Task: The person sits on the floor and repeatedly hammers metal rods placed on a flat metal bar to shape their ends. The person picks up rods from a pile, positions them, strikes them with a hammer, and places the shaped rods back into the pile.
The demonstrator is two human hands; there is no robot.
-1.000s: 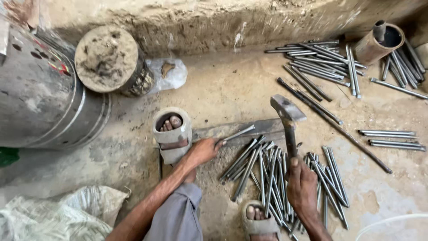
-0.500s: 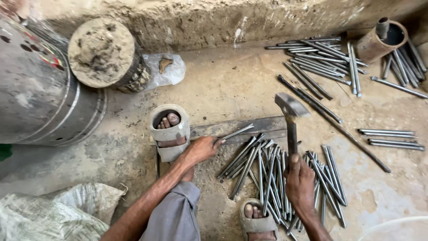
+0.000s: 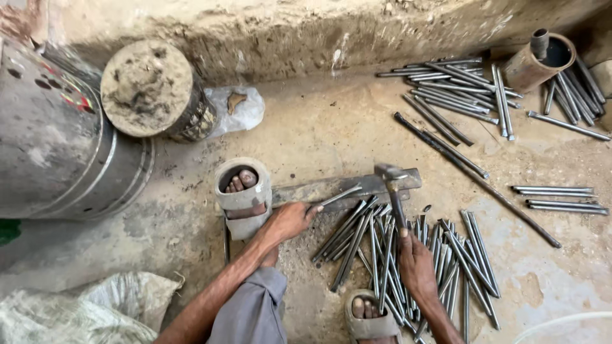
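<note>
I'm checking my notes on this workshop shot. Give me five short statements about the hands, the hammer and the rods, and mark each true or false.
1. The right hand grips a hammer. True.
2. The left hand pins a rod onto the flat metal bar. True.
3. The hammer head is raised high above the bar. False: it sits down at the bar.
4. The rods between the feet stand upright. False: they lie flat on the floor.
5. More rods lie beside a rusty can. True.
</note>
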